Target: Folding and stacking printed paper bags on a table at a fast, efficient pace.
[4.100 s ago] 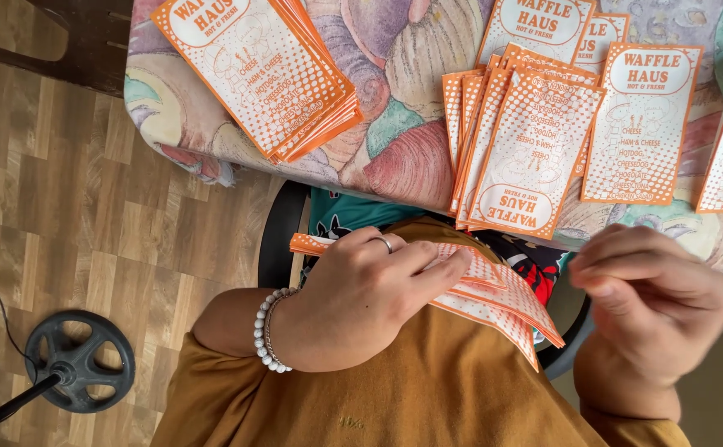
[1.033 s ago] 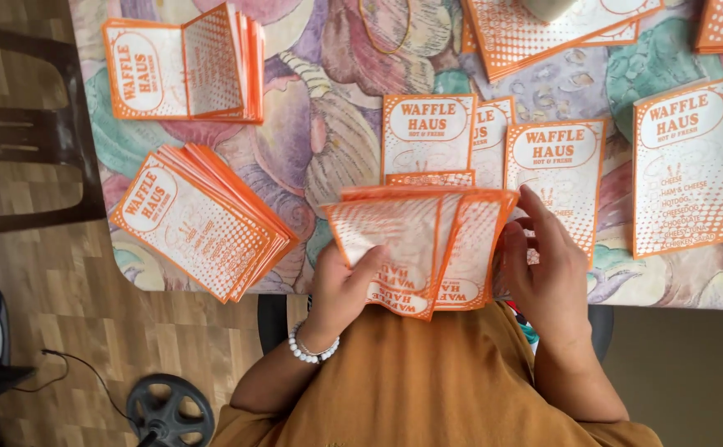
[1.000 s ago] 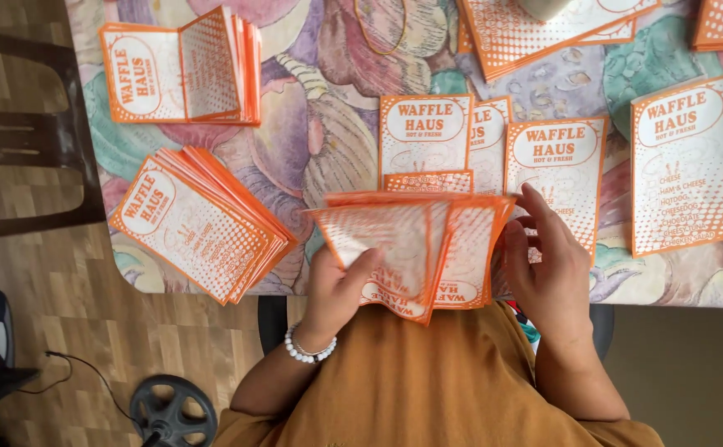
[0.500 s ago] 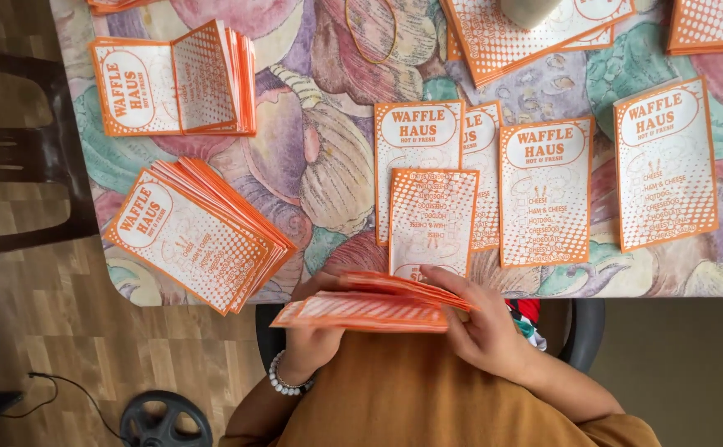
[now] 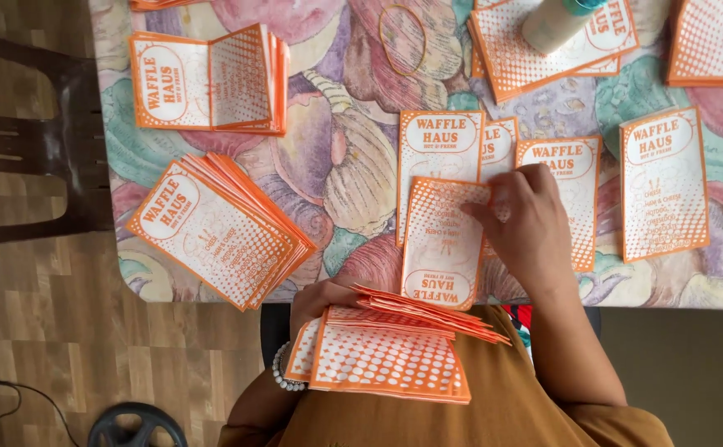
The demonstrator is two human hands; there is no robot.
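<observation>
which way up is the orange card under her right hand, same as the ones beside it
Upside down. The card under the right hand has its oval label at the near end; the neighbouring cards have theirs at the far end.

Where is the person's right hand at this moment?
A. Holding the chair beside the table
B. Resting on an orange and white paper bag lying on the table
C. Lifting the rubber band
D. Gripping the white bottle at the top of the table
B: the right hand lies with its fingers on the upper right corner of a paper bag flat on the table, while the left hand holds a fanned stack of bags near the lap.
</observation>
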